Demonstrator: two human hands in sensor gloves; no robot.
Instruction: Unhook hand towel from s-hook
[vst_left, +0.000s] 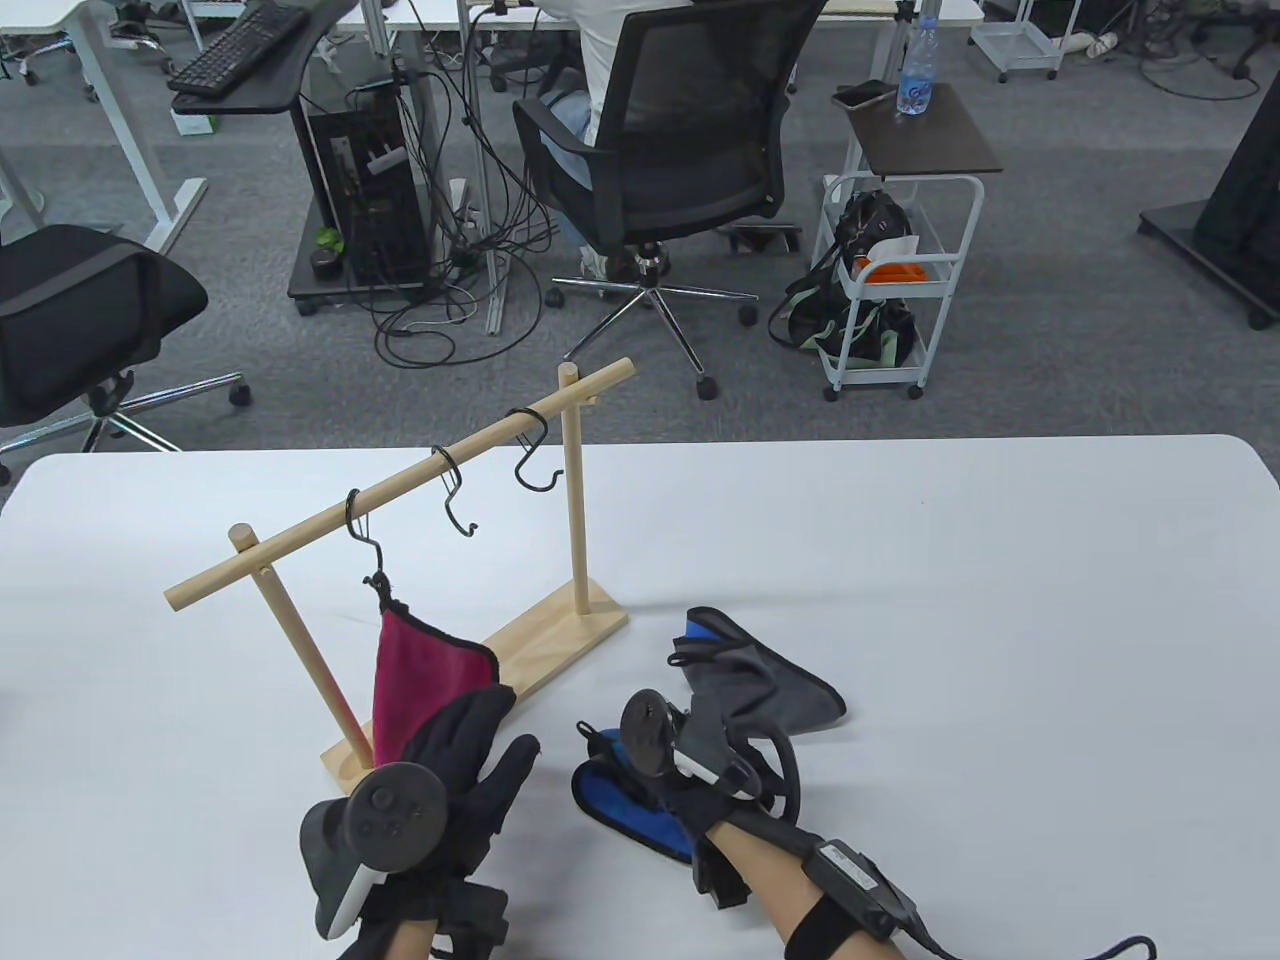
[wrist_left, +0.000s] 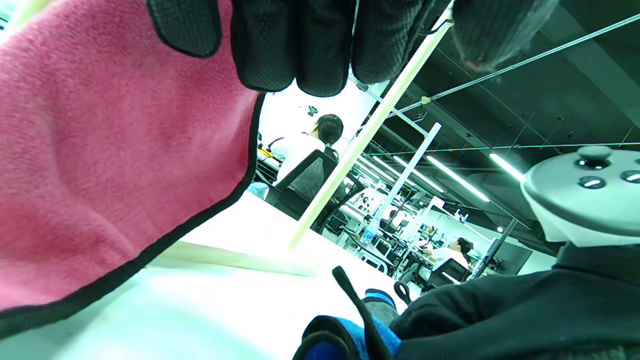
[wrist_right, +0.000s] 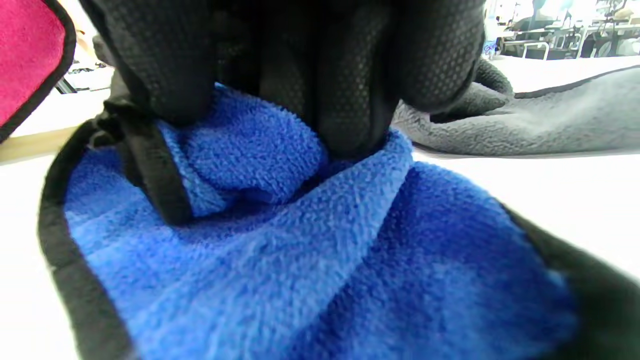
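Magenta hand towel (vst_left: 425, 670) hangs by its loop from the leftmost s-hook (vst_left: 365, 540) on the wooden rack (vst_left: 400, 490), its lower edge touched by the spread fingers of the left hand (vst_left: 455, 780), which grips nothing. On the white counter (vst_left: 1000, 620), the right hand (vst_left: 700, 770) clutches a bunched blue towel (wrist_right: 300, 240), beside a grey towel (vst_left: 770, 680).

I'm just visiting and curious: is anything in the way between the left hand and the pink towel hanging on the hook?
Nothing visible. The left hand is already at the pink towel, which hangs from the S-hook.
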